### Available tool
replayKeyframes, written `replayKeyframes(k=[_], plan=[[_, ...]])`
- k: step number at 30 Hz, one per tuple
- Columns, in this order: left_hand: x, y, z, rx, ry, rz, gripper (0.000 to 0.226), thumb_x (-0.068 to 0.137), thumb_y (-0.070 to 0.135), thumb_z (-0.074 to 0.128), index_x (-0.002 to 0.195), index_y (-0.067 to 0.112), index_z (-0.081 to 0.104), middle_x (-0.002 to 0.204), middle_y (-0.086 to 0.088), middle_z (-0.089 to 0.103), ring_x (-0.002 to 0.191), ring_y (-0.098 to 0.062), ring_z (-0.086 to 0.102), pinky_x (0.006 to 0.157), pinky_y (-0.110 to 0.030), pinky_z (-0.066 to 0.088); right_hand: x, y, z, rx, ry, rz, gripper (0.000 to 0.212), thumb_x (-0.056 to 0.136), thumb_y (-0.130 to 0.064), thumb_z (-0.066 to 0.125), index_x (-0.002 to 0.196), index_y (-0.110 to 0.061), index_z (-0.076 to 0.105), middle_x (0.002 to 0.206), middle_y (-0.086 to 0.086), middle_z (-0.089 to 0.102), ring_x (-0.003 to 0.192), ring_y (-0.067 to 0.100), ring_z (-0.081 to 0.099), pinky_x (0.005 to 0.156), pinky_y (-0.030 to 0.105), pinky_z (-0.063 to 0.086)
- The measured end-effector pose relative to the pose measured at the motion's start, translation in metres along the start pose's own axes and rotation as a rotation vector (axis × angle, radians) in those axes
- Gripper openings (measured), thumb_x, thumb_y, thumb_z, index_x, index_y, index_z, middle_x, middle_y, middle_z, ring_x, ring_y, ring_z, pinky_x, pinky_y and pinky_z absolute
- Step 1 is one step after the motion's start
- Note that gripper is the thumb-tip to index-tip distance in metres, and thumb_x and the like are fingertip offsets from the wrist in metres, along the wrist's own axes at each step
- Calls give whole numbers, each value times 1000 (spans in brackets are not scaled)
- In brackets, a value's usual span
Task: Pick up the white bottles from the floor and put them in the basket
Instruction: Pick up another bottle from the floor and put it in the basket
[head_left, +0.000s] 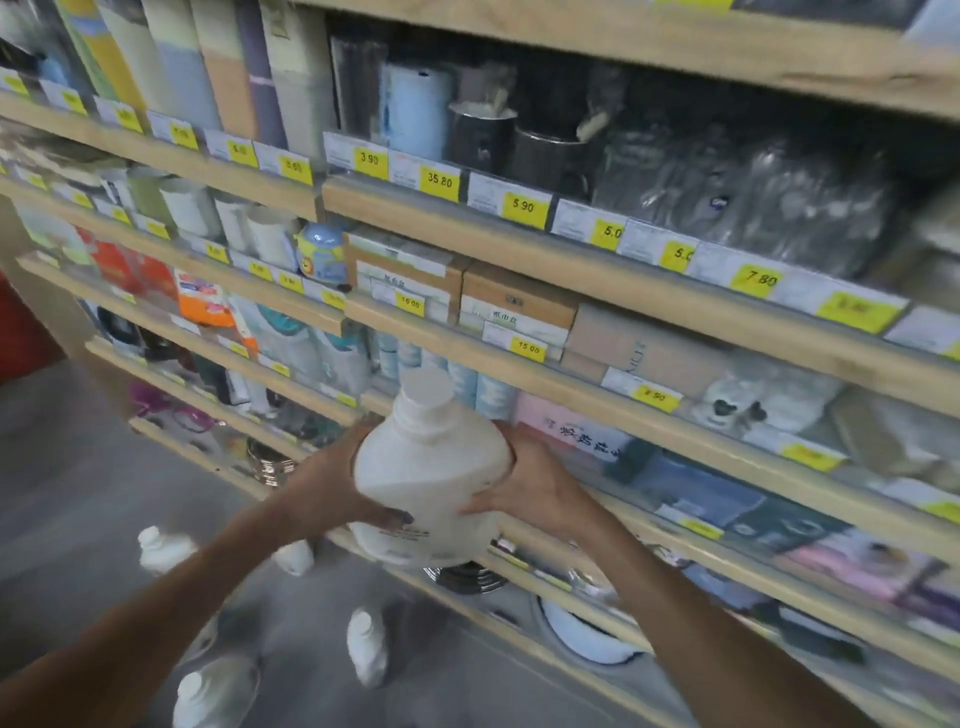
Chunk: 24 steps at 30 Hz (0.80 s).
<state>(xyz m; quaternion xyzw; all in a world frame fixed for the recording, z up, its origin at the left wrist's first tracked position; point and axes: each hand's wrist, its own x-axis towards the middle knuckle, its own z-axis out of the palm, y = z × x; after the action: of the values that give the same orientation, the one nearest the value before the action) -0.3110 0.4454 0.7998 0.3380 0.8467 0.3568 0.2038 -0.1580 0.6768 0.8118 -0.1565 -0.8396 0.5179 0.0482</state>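
large white bottle (431, 467) held cap up before wooden store shelves (467, 228), left hand (332, 486) and right hand (530, 486) fingers curled round its sides, smaller white bottles (366, 647) on grey floor (78, 493) below

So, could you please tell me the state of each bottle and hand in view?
Held white bottle: capped, roughly upright, lifted clear of the floor.
Left hand: grips the held white bottle's side.
Right hand: grips its opposite side.
Floor bottles: four, resting on the floor, not yet picked up.
Basket: not in view.
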Motion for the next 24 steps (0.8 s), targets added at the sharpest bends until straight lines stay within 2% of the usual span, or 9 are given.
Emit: replayKeyframes(k=[3,6,10,13,16,18,21,22,24], plan=[[22,20,12,-14,-97,108,99,42,44,100,123,45,43,119,17,60,112,-13,56,90,-32,44,-21,8,-19,4,106,53,80,56,-7,102,115,-43,62,108,-27,70,97,-19,62,83,8,49],[43,39,27,-43,-211,186,98,35,56,95,119,51,46,119,23,61,113,-11,58,93,-39,50,-47,18,-36,46,198,123,80,56,-11,102,116,-47,63,112,-28,73,105,-10,66,91,20,54],[65,77,59,-88,-408,289,97,41,47,99,122,48,46,115,28,63,113,7,55,86,-24,49,-95,27,-58,58,347,223,80,61,-17,101,115,-53,55,102,-40,68,95,-20,61,77,9,50],[75,113,93,-96,-522,392,112,27,63,95,125,40,46,120,23,62,114,3,57,92,-25,51,-137,37,-75,60,475,278,82,61,-24,102,126,-47,58,114,-28,69,104,-13,62,87,19,55],[79,149,132,-112,-647,475,110,28,68,94,123,47,43,127,22,58,118,5,54,99,-32,49,-181,44,-92,59,613,328,85,59,-26,103,131,-41,61,120,-23,71,112,-2,65,97,35,57],[77,176,160,-124,-719,518,108,35,59,99,126,52,42,128,25,58,118,5,55,99,-35,51,-212,49,-103,39,690,346,82,60,-24,103,128,-45,62,117,-26,70,110,-5,65,96,32,57],[70,213,204,-143,-823,586,101,45,41,102,125,51,42,128,22,57,112,13,55,91,-21,51,-258,58,-120,11,794,389,85,59,-29,103,133,-40,63,121,-21,71,113,0,65,97,33,56],[67,225,218,-138,-853,606,102,43,45,101,127,48,43,129,19,56,114,11,55,91,-22,51,-273,61,-126,4,825,398,87,58,-32,103,135,-38,63,123,-19,71,115,2,66,98,34,56],[60,247,248,-128,-898,650,112,38,57,99,135,37,47,132,14,59,121,-3,57,99,-36,52,-303,68,-136,-10,887,421,85,58,-32,103,133,-39,63,122,-19,71,113,-2,65,96,29,55]])
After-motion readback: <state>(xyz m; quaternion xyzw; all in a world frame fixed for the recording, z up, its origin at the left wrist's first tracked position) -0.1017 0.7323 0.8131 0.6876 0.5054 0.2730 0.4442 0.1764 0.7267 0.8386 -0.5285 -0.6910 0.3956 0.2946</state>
